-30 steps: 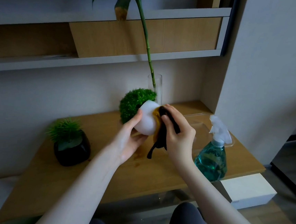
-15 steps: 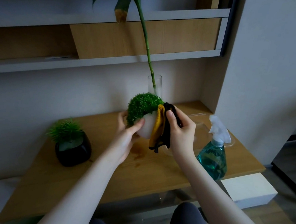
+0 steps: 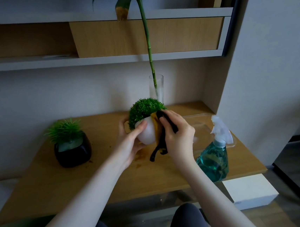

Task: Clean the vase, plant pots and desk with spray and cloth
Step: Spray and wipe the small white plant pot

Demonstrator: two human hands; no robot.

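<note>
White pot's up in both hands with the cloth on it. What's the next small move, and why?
Probably turn the white pot a little in the left hand and wipe on: the right hand presses the cloth against its right side only, so the face under the left fingers looks unwiped.

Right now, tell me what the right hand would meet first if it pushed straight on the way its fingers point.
The right hand already presses the cloth against the white pot; past that, probably the left hand gripping the pot's far side.
</note>
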